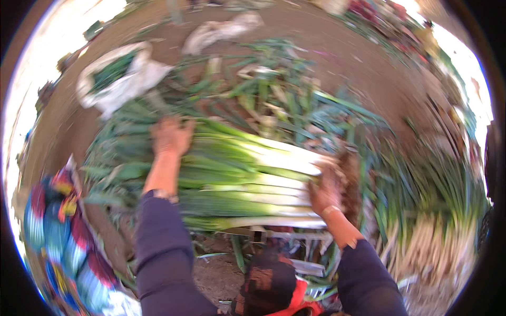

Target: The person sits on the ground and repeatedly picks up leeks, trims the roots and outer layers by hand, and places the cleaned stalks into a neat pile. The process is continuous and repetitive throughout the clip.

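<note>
A long bundle of leeks lies crosswise in front of me, leaves to the left and white, rooted ends to the right. My left hand rests on the leafy part with its fingers spread, slightly blurred. My right hand is closed on the leeks' root ends, its fingertips partly hidden and smeared. A metal frame shows beneath the bundle. A dark and red padded item is between my forearms at the bottom.
Loose leaves and trimmings lie on the dirt floor beyond. A white sack of greens is at back left, another pale sack farther back. Slimmer onion-like plants lie at right, bundles of blue and red cord at left.
</note>
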A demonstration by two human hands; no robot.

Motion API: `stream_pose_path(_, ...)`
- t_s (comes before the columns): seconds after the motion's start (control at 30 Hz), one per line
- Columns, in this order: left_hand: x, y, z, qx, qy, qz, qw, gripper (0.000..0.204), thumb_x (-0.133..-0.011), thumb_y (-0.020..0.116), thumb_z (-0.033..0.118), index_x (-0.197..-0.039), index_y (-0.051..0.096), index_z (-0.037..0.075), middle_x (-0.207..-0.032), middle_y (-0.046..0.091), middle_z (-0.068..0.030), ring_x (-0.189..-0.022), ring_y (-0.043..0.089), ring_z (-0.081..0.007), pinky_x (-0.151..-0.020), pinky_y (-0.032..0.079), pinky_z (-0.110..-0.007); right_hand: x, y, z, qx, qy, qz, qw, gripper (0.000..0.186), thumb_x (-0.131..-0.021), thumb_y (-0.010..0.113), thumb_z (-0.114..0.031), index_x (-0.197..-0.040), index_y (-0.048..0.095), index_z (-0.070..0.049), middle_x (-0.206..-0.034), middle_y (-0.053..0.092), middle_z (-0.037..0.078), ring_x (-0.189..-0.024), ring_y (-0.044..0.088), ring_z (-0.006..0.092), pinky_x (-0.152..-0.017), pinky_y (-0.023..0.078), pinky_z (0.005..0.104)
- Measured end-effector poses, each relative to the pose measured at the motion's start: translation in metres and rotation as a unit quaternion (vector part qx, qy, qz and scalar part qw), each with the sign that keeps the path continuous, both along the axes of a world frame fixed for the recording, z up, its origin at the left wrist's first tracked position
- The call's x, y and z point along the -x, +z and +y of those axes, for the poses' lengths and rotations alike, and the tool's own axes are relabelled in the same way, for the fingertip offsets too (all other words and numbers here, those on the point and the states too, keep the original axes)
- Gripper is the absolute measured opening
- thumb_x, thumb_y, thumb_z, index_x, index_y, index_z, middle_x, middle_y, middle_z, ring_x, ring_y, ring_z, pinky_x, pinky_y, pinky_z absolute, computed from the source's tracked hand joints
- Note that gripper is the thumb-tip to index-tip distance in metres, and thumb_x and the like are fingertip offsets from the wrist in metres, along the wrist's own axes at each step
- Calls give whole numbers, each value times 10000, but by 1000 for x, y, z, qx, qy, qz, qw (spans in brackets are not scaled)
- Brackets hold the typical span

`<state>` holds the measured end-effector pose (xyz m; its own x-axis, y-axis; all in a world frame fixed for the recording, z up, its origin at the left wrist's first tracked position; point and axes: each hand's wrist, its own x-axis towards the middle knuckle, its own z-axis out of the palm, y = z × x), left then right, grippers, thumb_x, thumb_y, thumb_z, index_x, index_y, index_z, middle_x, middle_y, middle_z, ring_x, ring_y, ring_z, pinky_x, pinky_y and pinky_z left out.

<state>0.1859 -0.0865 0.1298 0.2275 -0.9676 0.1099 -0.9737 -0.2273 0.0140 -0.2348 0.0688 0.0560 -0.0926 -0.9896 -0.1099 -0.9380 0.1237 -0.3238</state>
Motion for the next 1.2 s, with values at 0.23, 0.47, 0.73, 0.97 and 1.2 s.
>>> stream_pose_path(0.23,57,23,26,130,-198,-40,971,403,-968,498,281,-1329,525,103,-1334,541,-102,-1186,526,-312,-1050,329,-514,7,-26,-1,32,-59,-60,996,869,-910,455,-557,-1488,187,35,-1561,170,225,-1458,96,386,-1182,17,496)
stream_pose_path(0.47,110,-44,63,89,-221,-222,945,546,-1019,326,441,-1483,319,151,-1530,319,-25,-1433,242,-224,-1150,176,-503,18,-18,19,49,-48,-45,997,828,-936,348,-585,-1501,186,-3,-1572,178,172,-1464,103,349,-1179,34,504)
stream_pose_path(0.73,276,114,194,89,-358,413,833,405,-977,504,211,-1320,512,-5,-1336,540,-152,-1244,497,-280,-1048,372,-413,-15,1,66,160,50,-186,968,533,-886,585,-338,-1324,500,-48,-1458,395,187,-1394,302,351,-1145,258,457)
stream_pose_path(0.97,422,104,336,-178,-406,634,633,387,-868,633,132,-1206,551,-36,-1253,520,-179,-1222,479,-282,-1067,345,-404,38,-61,259,322,60,-318,890,361,-711,715,-163,-1056,618,-123,-958,608,82,-939,571,313,-807,435,444)
stream_pose_path(1.2,468,54,326,-303,-186,702,617,294,-899,629,131,-1135,573,-35,-1124,588,-109,-1023,575,-185,-979,434,-336,294,-174,320,-92,-421,-10,902,142,-797,566,-173,-819,686,-100,-848,655,153,-770,654,333,-651,528,466)
